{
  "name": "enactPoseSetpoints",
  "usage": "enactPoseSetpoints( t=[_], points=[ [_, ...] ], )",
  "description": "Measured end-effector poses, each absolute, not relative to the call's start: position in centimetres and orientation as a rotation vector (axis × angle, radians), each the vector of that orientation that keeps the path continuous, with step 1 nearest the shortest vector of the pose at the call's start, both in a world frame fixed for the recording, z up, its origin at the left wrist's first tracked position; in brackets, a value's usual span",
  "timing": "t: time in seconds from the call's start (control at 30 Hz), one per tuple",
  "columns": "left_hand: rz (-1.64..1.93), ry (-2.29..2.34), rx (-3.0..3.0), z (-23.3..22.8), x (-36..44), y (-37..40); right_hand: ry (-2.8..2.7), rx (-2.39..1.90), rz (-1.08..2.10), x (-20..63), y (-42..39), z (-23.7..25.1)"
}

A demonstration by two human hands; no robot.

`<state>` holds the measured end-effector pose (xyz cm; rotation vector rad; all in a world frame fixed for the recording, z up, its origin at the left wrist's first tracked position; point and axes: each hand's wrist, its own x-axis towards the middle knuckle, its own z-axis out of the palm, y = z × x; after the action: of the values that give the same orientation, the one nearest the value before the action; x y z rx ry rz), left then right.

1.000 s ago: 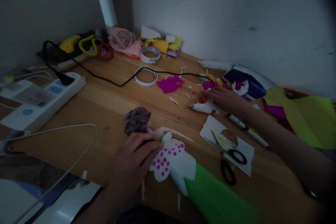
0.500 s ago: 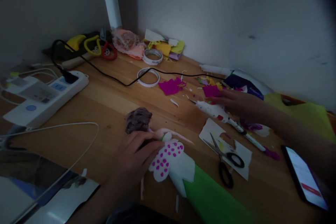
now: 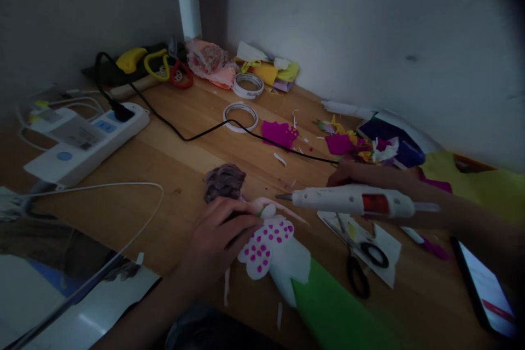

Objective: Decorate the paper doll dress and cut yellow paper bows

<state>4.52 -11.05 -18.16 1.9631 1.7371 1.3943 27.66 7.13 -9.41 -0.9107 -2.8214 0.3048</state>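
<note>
Head view, clock centred on the dotted petals [image 3: 256, 251], 12 pointing away from the wearer. Doll [image 3: 287, 260] lies on the near part of the table [image 3: 184, 167]: hair [image 3: 225, 180] at 11, green skirt [image 3: 332, 306] running off to 4. Left hand [image 3: 221, 232] comes in from 8, fingers bunched over the doll's upper body just below the hair. Likely an anchor so the light figure doesn't skate; can't tell if it pinches or just presses, thumb side is hidden. Right hand [image 3: 356, 174] is wrapped on the glue gun [image 3: 332, 200] at 2, nozzle aimed at 9, near the doll's thin arm. Gun looks lifted clear of the table; gap from nozzle to arm can't be judged from this angle. Holding it by the body presumably keeps skin off the hot end. Black cord [image 3: 186, 139] runs from the power strip [image 3: 94, 153] at 10, over the nearer tape roll [image 3: 225, 120] around 12, to the right hand; strip parked that far left probably just to leave working room, and the slack lets the gun reach. Scissors [image 3: 353, 250] at 3 on white paper [image 3: 388, 262], blades partly behind the gun, black handles toward the wearer, handy for a grab. Phone [image 3: 486, 287] further out at 3, screen lit, well apart from the nozzle, sensibly.
</note>
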Motion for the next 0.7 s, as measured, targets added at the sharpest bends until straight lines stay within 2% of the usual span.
enactPoseSetpoints(
  t=[0.13,0.33,0.47,0.7],
  points=[
    [1.367,1.731,1.963,-18.4,4.5,-11.1,-2.859,-0.869,0.417,27.3,7.2,-8.2],
    [1.353,1.721,1.966,-18.5,4.5,-11.1,-3.201,-0.42,0.941,24.8,8.2,-6.2],
    [1.347,1.731,1.966,-18.4,4.5,-11.1,-3.231,-0.269,0.915,23.9,8.6,-6.0],
    [1.423,1.703,1.97,-18.4,4.5,-11.0,-3.272,-0.247,1.018,23.2,9.2,-6.4]
  ],
)
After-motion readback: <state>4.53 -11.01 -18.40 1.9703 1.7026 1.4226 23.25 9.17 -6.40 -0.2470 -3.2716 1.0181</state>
